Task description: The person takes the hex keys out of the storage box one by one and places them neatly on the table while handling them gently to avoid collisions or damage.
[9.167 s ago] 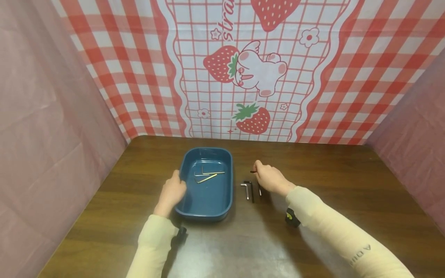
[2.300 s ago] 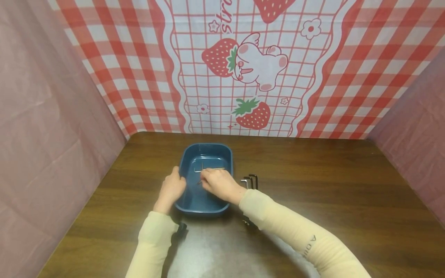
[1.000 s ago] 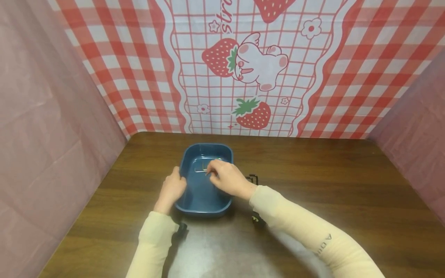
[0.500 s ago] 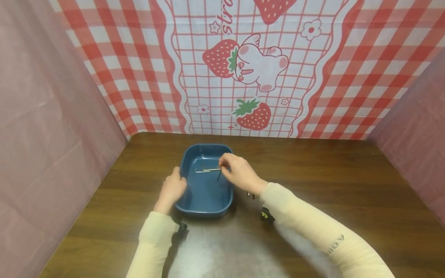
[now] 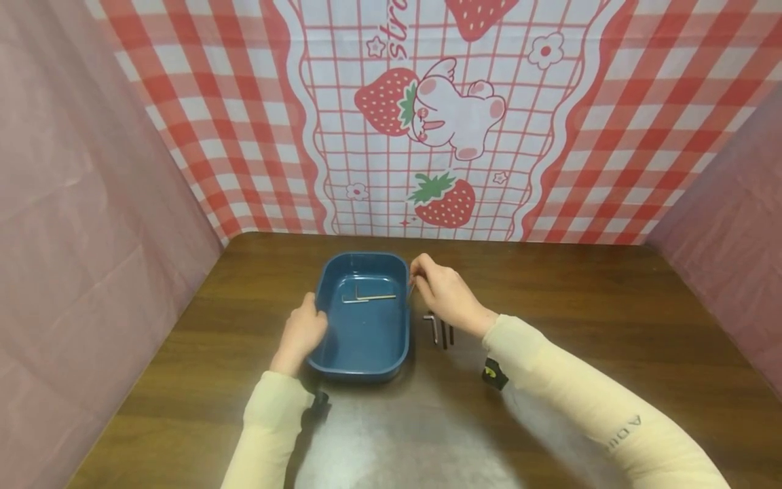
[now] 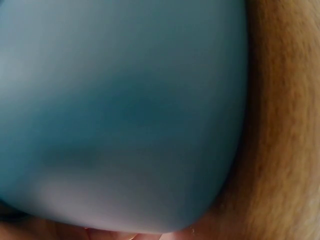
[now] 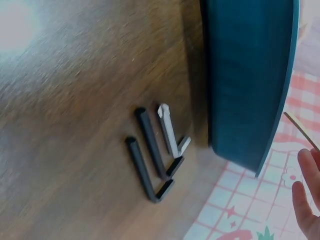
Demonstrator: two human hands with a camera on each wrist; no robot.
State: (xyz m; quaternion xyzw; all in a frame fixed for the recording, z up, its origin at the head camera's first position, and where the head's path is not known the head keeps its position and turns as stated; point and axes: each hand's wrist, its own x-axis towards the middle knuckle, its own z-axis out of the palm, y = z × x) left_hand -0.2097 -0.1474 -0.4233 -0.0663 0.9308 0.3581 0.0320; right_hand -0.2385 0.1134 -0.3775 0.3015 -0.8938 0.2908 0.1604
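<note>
My left hand point(image 5: 303, 331) grips the left rim of a blue rectangular tray point(image 5: 360, 372); in the left wrist view the tray wall point(image 6: 125, 110) hides most of that hand. Just past the tray's right rim, my right hand point(image 5: 451, 293) pinches a thin gold-toned hex key point(image 7: 301, 131) held above the table. Two hex keys lie inside the tray, a gold-toned one point(image 5: 379, 297) and a silver one point(image 5: 354, 301). On the table below my right hand, a silver hex key point(image 7: 169, 131) and two black hex keys point(image 7: 151, 144) lie side by side.
The brown wooden table point(image 5: 580, 339) stretches to both sides. A strawberry-print checked cloth point(image 5: 440, 136) hangs behind it. Pink curtains point(image 5: 91, 204) flank the table. A dark wrist camera point(image 5: 495, 373) sits under my right sleeve.
My right hand put a black hex key beside the others on the table, then reached into the tray. It has lifted a gold-toned hex key out, rightward over the rim. My left hand stays put.
</note>
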